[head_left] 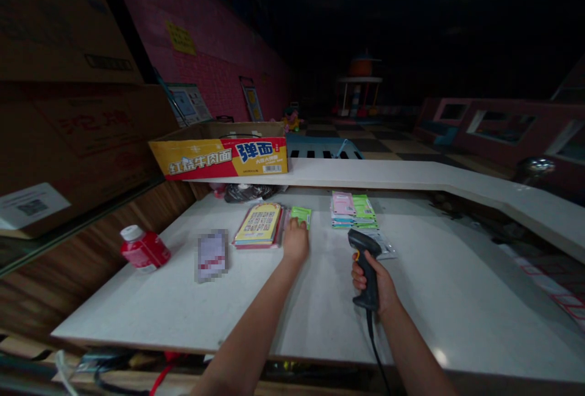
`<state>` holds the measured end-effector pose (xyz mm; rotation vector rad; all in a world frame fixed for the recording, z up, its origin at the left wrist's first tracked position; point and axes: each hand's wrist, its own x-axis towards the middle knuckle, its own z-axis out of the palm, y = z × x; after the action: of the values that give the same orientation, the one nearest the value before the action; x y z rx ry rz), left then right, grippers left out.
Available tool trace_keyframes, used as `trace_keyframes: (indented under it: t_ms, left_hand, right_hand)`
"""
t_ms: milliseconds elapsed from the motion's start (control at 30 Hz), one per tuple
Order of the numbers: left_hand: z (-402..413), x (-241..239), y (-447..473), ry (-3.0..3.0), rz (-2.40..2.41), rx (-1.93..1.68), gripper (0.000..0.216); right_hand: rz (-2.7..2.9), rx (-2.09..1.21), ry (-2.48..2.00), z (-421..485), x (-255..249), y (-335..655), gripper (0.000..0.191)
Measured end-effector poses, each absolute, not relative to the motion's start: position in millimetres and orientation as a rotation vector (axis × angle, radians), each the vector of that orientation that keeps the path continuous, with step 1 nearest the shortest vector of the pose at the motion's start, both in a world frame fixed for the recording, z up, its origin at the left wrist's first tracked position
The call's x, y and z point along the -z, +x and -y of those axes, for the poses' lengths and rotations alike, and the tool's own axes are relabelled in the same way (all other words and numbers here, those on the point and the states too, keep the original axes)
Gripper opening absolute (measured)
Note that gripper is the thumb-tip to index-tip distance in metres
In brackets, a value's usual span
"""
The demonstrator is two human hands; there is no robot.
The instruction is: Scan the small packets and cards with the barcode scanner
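My right hand (377, 277) is wrapped around the grip of a black handheld barcode scanner (365, 268), its head tilted up and its cable hanging down over the table edge. My left hand (297, 240) reaches forward with fingers bent down on a small green packet (301, 214); the thumb is partly hidden. Just left of that hand lies a stack of yellow-topped printed sheets or booklets (259, 225). Beyond the scanner, pink and green packets (354, 206) are piled in two neighbouring stacks, and a clear-and-grey bag (386, 245) lies in front of them.
On the white table (183, 314) stand a blurred-out pack (212, 254) and a tipped red bottle with white cap (145, 250). A yellow-red noodle carton (219, 158) rests on the raised ledge (365, 170). Large brown boxes (77, 140) crowd the left side.
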<state>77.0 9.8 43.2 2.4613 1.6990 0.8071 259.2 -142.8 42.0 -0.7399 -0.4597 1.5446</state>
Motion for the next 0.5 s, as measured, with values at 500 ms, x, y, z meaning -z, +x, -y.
trace_keyframes:
  t_ms: [500]
  left_hand:
    - [5.8, -23.4, 76.5, 2.399, -1.75, -0.717, 0.053]
  right_hand:
    - [0.437, -1.537, -0.745, 145.1, -38.7, 260.8, 0.035]
